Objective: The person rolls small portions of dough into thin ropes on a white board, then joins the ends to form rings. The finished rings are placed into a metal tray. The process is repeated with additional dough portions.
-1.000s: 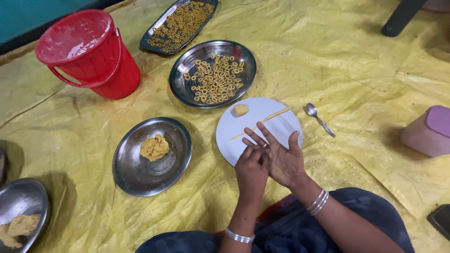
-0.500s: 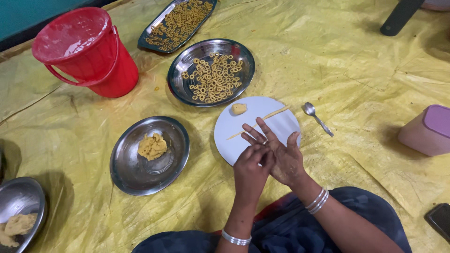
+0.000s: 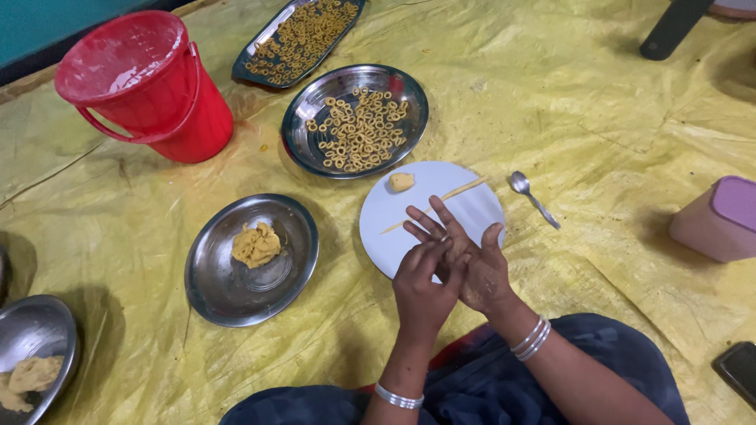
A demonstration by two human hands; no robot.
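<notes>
Dough bit between palms, hidden, over white plate at its 6 o'clock edge. Left hand pressed onto right hand, right fingers spread. Dough strip, small lump on plate; spoon at 3 o'clock.

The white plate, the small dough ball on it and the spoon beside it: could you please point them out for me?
white plate [image 3: 465, 206], head view, on the bare right part of its surface.
dough ball [image 3: 402, 182], head view, on its middle.
spoon [image 3: 519, 182], head view, on its bowl.
</notes>
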